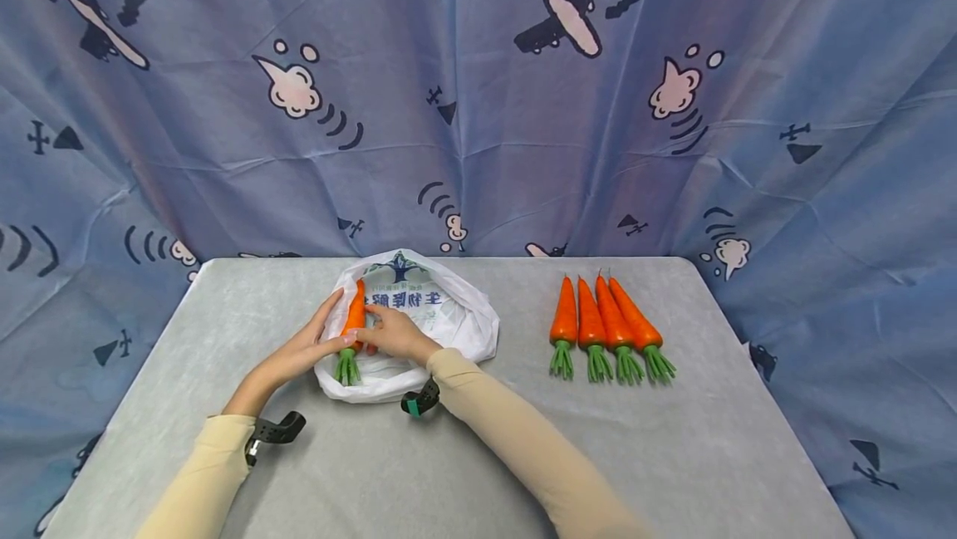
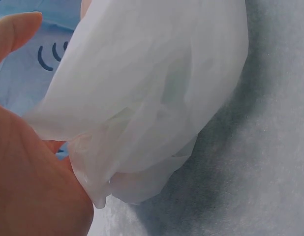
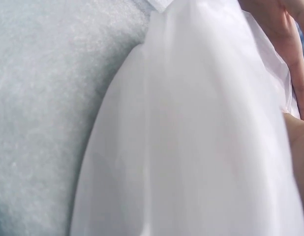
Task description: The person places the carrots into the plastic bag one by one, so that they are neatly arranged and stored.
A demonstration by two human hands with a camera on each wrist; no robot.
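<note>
A white plastic bag [image 1: 471, 331] with printed characters lies spread with its mouth toward the person. In the head view, a carrot [image 1: 355, 315] with a green top is inside the mouth at the left, its top toward the near rim. My right hand [image 1: 396, 335] reaches over the bag and pinches the carrot from its right side. On the left, my left hand [image 1: 302, 348] rests along the bag's rim, fingers extended, thumb reaching across to the carrot. Both wrist views show mostly the bag's white film, with the left hand [image 2: 34, 172] beside it and the carrot hidden.
Several orange carrots [image 1: 591, 319] lie side by side on the right of the grey table [image 1: 463, 472], green tops toward the person. Behind the table's far edge hangs a blue curtain [image 1: 493, 107] printed with planes.
</note>
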